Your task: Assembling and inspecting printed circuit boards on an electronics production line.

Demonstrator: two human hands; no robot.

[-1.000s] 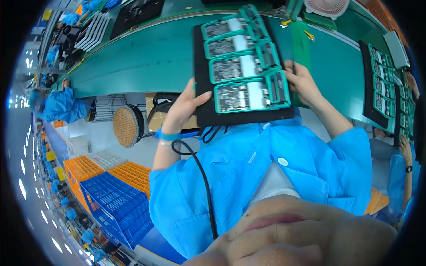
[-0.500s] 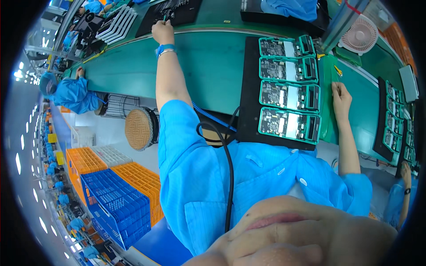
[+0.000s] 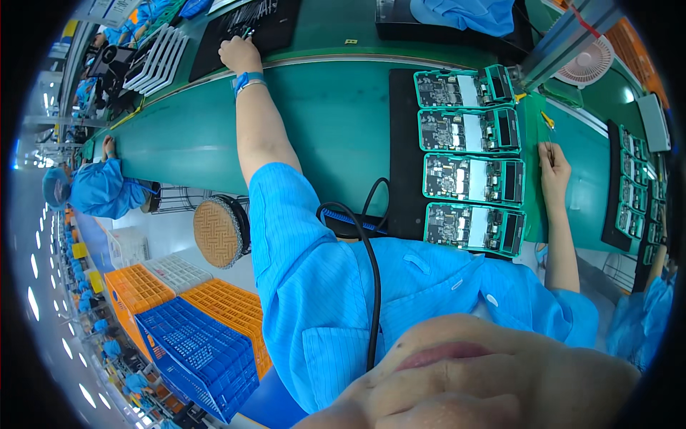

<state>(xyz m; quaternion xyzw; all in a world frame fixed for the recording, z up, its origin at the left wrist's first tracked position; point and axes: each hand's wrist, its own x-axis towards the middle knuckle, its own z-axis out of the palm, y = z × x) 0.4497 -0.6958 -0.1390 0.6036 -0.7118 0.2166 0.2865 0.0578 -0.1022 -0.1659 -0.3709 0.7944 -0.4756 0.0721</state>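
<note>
At the far left of the bench, my left hand reaches over a black mat. Its fingers are drawn together at a pile of thin dark parts; whatever they pinch is too small to make out. A blue strap circles that wrist. My right hand is held closed beside a green sheet, fingertips pressed together on something I cannot make out. Between my hands, several green-framed circuit board units lie in a column on another black mat. A small yellow-ended item lies just beyond my right hand.
A metal post and a pink fan stand at the back right. More board units lie far right, with a co-worker's sleeve nearby. Left are a round stool, a blue crate and another person.
The view has shifted, so the board units appear lower and the crates a little changed in position. My left hand is still at the pile of parts; my right hand remains closed by the green sheet.
</note>
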